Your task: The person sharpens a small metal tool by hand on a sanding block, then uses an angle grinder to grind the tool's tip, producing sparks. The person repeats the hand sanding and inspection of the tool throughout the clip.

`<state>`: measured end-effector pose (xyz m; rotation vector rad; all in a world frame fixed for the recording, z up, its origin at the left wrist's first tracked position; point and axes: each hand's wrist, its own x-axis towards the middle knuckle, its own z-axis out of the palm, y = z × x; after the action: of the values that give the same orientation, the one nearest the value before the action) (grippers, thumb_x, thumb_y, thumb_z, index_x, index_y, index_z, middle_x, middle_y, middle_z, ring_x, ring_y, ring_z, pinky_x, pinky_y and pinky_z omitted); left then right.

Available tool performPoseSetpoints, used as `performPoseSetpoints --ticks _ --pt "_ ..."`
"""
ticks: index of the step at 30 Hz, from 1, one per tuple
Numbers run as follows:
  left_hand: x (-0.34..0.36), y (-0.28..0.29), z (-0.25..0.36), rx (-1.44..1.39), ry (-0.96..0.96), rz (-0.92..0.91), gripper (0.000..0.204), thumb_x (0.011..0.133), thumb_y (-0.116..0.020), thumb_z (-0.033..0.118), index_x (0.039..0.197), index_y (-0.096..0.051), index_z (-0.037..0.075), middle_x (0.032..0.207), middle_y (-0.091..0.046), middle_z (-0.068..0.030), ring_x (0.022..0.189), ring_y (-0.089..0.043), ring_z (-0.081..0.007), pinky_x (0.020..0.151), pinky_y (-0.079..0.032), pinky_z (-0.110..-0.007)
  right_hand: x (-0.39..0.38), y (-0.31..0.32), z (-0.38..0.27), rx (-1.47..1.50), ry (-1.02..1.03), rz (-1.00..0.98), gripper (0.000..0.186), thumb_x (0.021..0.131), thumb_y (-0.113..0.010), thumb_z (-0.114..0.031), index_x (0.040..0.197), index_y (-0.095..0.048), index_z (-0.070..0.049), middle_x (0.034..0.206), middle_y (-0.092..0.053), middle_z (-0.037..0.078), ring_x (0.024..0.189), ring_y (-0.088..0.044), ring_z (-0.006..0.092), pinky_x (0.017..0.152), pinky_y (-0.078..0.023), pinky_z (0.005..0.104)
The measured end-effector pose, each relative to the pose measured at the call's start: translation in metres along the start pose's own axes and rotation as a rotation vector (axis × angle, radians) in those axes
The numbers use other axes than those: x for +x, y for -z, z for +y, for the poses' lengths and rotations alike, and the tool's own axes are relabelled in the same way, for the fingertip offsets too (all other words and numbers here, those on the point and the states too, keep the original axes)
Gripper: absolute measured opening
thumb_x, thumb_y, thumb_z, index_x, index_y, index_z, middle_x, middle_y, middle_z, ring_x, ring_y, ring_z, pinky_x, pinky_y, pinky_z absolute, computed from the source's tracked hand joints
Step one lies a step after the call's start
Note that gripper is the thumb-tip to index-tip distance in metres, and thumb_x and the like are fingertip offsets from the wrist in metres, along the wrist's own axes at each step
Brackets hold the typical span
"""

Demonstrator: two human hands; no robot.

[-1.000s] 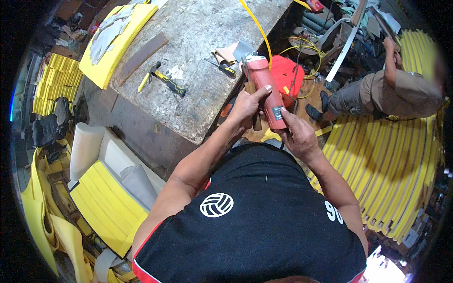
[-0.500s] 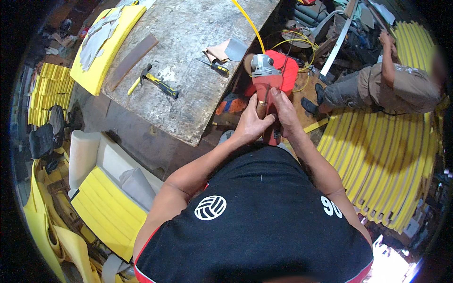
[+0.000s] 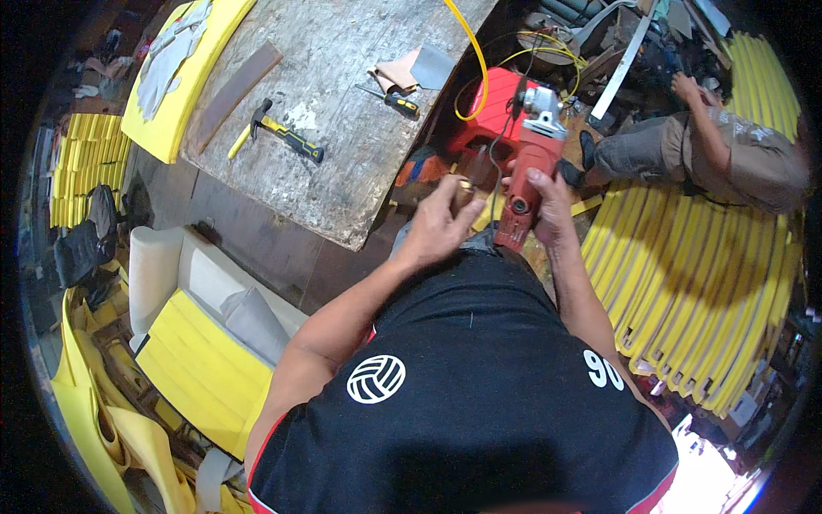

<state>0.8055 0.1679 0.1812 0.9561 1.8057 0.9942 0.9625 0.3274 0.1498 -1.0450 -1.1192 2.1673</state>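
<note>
My right hand (image 3: pixel 548 201) is wrapped round the red body of an angle grinder (image 3: pixel 529 176), its grey metal head pointing away from me. A dark cord hangs along the grinder's left side. My left hand (image 3: pixel 441 224) is closed on a wooden-handled tool (image 3: pixel 463 190) just left of the grinder, apart from it. The tool's far end is blurred, so I cannot tell its exact kind. Beyond both hands stands a red plastic stool (image 3: pixel 495 110). A yellow hose (image 3: pixel 479 60) loops down in front of it.
The worn worktable (image 3: pixel 317 197) at the left bears a hammer (image 3: pixel 287 139), a screwdriver (image 3: pixel 399 104), a brown strip (image 3: pixel 235 98) and fabric scraps (image 3: pixel 419 68). Ribbed yellow panels (image 3: pixel 685 283) lie at the right, near a seated person (image 3: pixel 728 150). A yellow-and-white padded seat (image 3: pixel 205 360) stands at the lower left.
The grinder has swung right and turned in my right hand. My left hand has moved away from it to the left, keeping the wooden-handled tool. The view has shifted slightly.
</note>
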Motion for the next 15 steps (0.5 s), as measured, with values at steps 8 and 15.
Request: performPoseSetpoints --ticks 8,15 --pt "0.046 0.079 -0.167 0.597 0.111 0.295 0.034 0.099 -0.052 0.036 0.11 -0.059 0.005 0.095 -0.069 -0.0199 0.085 -0.066 -0.0434 0.072 -0.053 -0.05 -0.012 0.026 0.01 -0.141 -0.086 0.044 0.057 0.082 -0.074 -0.031 0.125 -0.049 -0.004 0.1 -0.064 0.009 0.078 -0.069 0.0221 0.072 -0.06 0.0363" --pt "0.1 0.087 -0.222 0.897 -0.18 0.277 0.032 0.097 -0.053 0.037 0.089 -0.064 0.007 0.081 -0.064 -0.0162 0.077 -0.066 -0.0384 0.064 -0.053 -0.048 -0.015 0.03 0.051 -0.293 -0.311 -0.056 0.054 0.081 -0.073 -0.027 0.124 -0.051 -0.003 0.102 -0.066 0.011 0.086 -0.068 0.0204 0.076 -0.057 0.0343"
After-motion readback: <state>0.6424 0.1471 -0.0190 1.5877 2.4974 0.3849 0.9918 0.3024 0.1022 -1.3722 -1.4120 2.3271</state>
